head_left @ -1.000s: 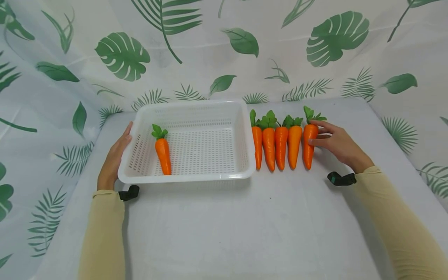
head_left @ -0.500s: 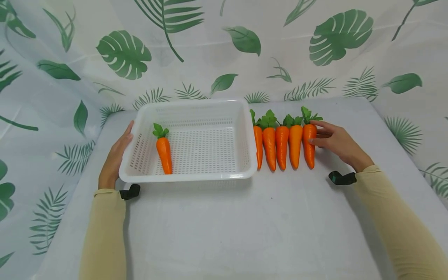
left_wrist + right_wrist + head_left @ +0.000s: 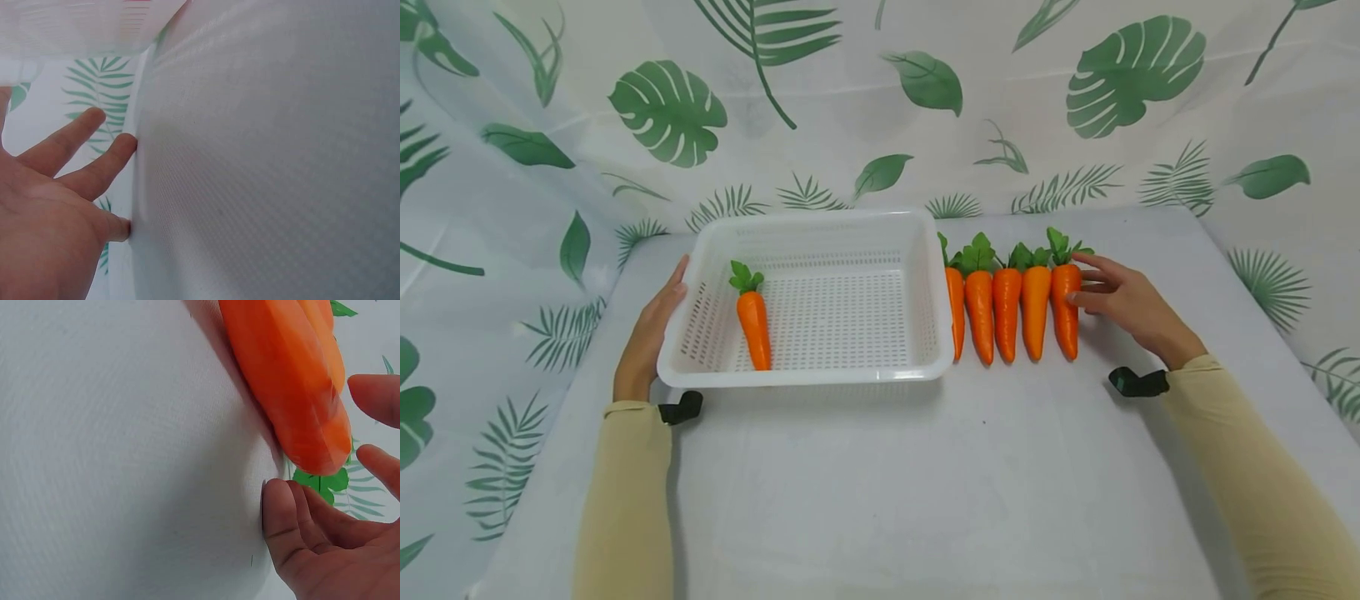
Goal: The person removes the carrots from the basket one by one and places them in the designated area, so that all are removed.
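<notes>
In the head view my left hand (image 3: 651, 329) lies along the left side of a white perforated plastic basket (image 3: 805, 379). Its fingers are extended; the left wrist view shows them spread under the basket's rim, with fingertips down on the table. Inside the basket, toward its left, lies one carrot (image 3: 754, 329) with a green top. My right hand (image 3: 1131, 304) is beside the rightmost carrot (image 3: 1064, 312) of a row. Seen from the right wrist, its loosely bent fingers and thumb surround the top of that carrot (image 3: 294, 381) without a grip.
Several more carrots (image 3: 1007, 312) lie side by side between the basket and the rightmost carrot, tops toward the back. The leftmost is partly hidden by the basket's right wall. A white cloth (image 3: 865, 483) covers the table, and a leaf-print curtain (image 3: 820, 100) hangs behind it.
The rightmost carrot has shifted slightly left, closer to its neighbour. My right thumb and fingers have loosened from it. The left hand and the basket hold their places; the head view has tilted a little.
</notes>
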Tool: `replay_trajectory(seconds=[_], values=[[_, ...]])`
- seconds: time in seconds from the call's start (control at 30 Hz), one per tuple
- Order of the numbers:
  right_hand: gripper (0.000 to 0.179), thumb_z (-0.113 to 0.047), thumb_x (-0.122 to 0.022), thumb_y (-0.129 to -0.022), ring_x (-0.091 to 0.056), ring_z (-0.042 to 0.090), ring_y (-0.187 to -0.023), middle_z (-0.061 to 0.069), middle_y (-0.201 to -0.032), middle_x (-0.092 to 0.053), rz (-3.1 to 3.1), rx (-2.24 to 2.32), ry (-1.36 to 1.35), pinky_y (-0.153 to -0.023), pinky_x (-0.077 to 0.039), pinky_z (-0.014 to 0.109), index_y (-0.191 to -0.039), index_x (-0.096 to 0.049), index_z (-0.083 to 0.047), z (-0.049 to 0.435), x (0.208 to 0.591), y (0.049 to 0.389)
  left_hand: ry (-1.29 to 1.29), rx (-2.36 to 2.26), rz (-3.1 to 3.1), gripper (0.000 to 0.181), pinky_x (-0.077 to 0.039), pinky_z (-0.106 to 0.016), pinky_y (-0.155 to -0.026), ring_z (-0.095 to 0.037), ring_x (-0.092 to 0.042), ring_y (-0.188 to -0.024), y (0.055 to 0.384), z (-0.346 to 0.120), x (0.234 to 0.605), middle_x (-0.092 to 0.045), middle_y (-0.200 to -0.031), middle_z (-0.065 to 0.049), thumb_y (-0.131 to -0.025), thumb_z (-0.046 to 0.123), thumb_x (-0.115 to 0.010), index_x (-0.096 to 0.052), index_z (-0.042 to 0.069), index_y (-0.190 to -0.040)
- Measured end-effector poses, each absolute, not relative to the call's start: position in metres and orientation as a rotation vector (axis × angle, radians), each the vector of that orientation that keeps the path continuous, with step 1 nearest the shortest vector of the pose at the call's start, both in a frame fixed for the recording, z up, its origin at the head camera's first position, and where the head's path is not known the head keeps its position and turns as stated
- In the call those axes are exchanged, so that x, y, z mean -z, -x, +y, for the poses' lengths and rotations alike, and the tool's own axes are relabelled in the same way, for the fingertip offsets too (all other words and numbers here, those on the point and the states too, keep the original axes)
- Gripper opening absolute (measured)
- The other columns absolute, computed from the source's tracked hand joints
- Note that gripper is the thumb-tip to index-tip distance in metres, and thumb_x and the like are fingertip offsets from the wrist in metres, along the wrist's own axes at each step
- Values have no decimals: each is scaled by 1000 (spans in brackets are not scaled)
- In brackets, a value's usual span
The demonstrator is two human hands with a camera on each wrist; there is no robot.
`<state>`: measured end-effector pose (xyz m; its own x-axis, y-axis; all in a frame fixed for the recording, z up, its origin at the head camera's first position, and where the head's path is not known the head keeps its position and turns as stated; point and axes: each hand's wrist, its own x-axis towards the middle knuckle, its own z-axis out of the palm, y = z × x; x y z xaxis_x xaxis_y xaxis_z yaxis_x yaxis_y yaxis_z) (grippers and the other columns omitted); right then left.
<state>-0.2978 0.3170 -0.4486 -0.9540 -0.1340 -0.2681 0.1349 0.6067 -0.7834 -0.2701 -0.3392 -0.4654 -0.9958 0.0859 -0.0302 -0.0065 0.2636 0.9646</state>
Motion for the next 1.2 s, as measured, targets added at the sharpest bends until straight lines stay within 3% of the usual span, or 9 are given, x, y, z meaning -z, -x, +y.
replay_trajectory(seconds=[0.23, 0.5, 0.77, 1.0, 1.2], values=[[83, -39, -61, -109, -27, 55, -152, 29, -174, -12, 2570, 1284, -38, -113, -28, 77, -174, -12, -26, 321, 450, 300, -84, -1856, 2442, 61, -40, -17, -108, -19, -30, -153, 270, -338, 463, -17, -176, 18, -114, 55, -39, -18, 44, -171], [82, -52, -51, -109, 1, 49, -160, 8, -179, 6, 2618, 1306, -44, -114, -14, 81, -174, -4, -34, 317, 443, 304, -109, -1854, 2447, 60, -34, -22, -116, -20, -23, -158, 271, -338, 464, -15, -177, 17, -115, 53, -38, -18, 43, -171], [81, -59, -48, -109, -2, 61, -155, -3, -176, 21, 2676, 1291, -22, -111, -20, 83, -172, 1, -43, 305, 429, 308, -118, -1853, 2451, 59, -37, -17, -111, -20, -26, -156, 272, -339, 465, -15, -177, 17, -115, 53, -38, -18, 44, -171], [77, -55, -48, -110, 1, 57, -157, -9, -175, 23, 2674, 1345, 43, -114, -17, 81, -171, -1, -45, 287, 416, 313, -132, -1845, 2462, 62, -42, -13, -102, -21, -32, -150, 273, -340, 466, -13, -178, 14, -116, 51, -36, -15, 39, -172], [74, -52, -49, -111, -3, 51, -159, -12, -176, 17, 2637, 1431, 126, -117, -16, 77, -171, -6, -47, 267, 409, 321, -96, -1820, 2484, 60, -44, -15, -101, -21, -36, -146, 272, -340, 466, -15, -177, 15, -116, 54, -35, -16, 44, -171]])
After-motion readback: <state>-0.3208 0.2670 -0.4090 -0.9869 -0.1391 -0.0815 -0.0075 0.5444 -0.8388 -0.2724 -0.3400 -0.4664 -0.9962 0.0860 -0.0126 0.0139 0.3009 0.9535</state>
